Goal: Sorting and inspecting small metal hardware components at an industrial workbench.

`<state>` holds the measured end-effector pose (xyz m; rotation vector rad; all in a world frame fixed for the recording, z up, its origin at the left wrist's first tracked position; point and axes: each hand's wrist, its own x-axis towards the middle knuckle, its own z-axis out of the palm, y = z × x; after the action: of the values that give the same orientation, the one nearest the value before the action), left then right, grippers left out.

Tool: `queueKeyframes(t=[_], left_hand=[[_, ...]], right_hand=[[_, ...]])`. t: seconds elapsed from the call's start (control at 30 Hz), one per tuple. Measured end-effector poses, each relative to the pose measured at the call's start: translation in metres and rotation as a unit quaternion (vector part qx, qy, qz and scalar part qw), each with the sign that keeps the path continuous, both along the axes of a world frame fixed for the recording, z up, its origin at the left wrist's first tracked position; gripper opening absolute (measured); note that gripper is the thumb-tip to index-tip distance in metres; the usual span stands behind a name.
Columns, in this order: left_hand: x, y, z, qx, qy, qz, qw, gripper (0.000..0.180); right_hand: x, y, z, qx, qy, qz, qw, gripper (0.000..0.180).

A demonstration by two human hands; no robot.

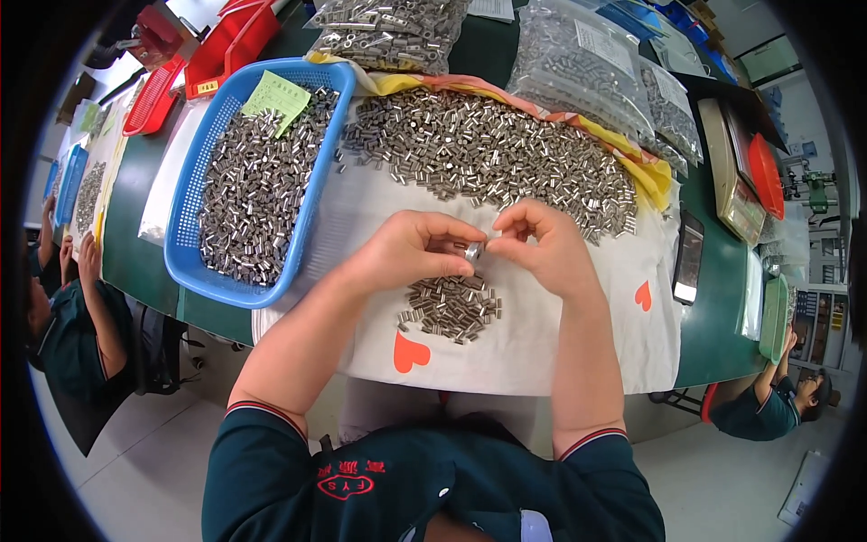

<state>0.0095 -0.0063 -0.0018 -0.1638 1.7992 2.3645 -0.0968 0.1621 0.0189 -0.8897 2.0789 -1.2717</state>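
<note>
Over the white cloth [596, 316], my left hand [411, 248] is closed, with a small shiny metal cylinder [473, 251] between its thumb and fingers. My right hand [546, 248] comes close to it from the right, thumb and forefinger pinched together. Whether a part sits in that pinch is too small to make out. Just below both hands lies a small pile of metal cylinders [452, 309]. Beyond them spreads a much larger heap of the same short metal cylinders [506, 149].
At the left stands a blue perforated basket [185, 221] full of cylinders, a green paper slip [276, 99] on top. Bags of metal parts [578, 68] line the back. A phone [688, 257] lies at the right. Co-workers sit at both sides; red bins [230, 45] stand far left.
</note>
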Motion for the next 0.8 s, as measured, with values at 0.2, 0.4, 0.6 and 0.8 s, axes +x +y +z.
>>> queueKeyframes(t=[0.2, 0.4, 0.6, 0.8], left_hand=[[0.001, 0.001, 0.010, -0.130, 0.024, -0.093, 0.987, 0.034], [0.002, -0.002, 0.007, -0.118, 0.036, -0.084, 0.989, 0.034], [-0.001, -0.006, -0.004, 0.050, 0.020, -0.022, 0.998, 0.034], [-0.007, -0.005, -0.007, 0.073, 0.035, 0.052, 0.995, 0.034]], right_hand=[[0.004, -0.021, -0.028, 0.030, 0.345, -0.067, 0.936, 0.014], [0.012, -0.026, -0.030, 0.057, 0.376, -0.062, 0.923, 0.012], [0.015, -0.023, -0.026, 0.054, 0.365, -0.058, 0.927, 0.011], [0.010, -0.018, -0.026, 0.092, 0.398, -0.044, 0.912, 0.010]])
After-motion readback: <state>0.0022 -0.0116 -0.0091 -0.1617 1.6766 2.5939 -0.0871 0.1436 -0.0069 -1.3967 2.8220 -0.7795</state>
